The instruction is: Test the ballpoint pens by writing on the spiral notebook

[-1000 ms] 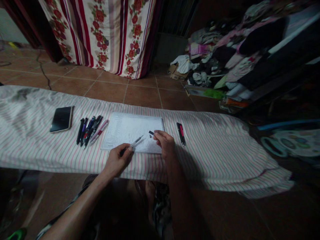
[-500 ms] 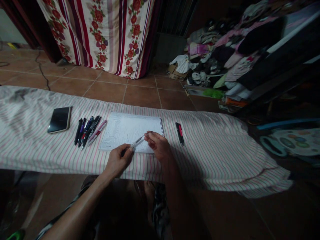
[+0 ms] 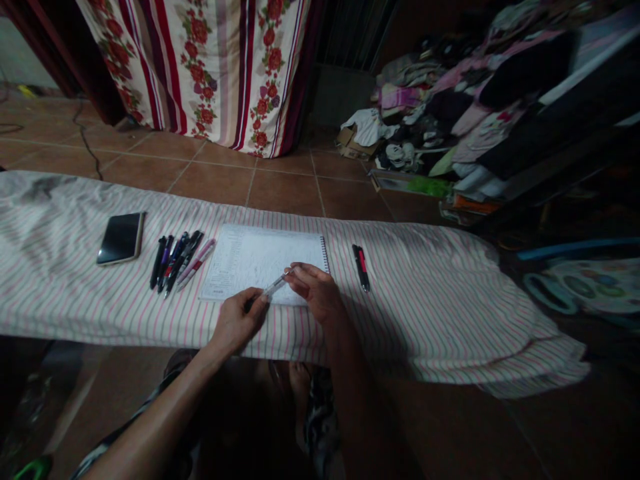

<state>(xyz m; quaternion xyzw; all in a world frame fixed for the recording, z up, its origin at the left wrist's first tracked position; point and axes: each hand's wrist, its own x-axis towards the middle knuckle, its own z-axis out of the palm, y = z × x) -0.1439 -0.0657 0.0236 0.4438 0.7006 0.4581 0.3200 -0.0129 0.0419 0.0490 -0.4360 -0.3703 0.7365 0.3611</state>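
My left hand (image 3: 239,322) is closed around the lower barrel of a clear pen (image 3: 273,287) that points up and to the right. My right hand (image 3: 315,291) is closed on the pen's tip end, where the dark cap it held is now hidden under the fingers. Both hands hover over the near edge of a spiral notebook (image 3: 255,260), open on a lined page, which lies on a striped cloth (image 3: 425,293).
A row of several pens (image 3: 180,260) lies left of the notebook, with a dark phone (image 3: 121,238) further left. A black and red pen (image 3: 361,267) lies to the right. Tiled floor, a floral curtain (image 3: 220,67) and heaped clothes (image 3: 450,120) lie beyond.
My right hand, which held a small dark cap apart from the pen, has moved left to the pen's tip and closed over it. My left hand has stayed put.
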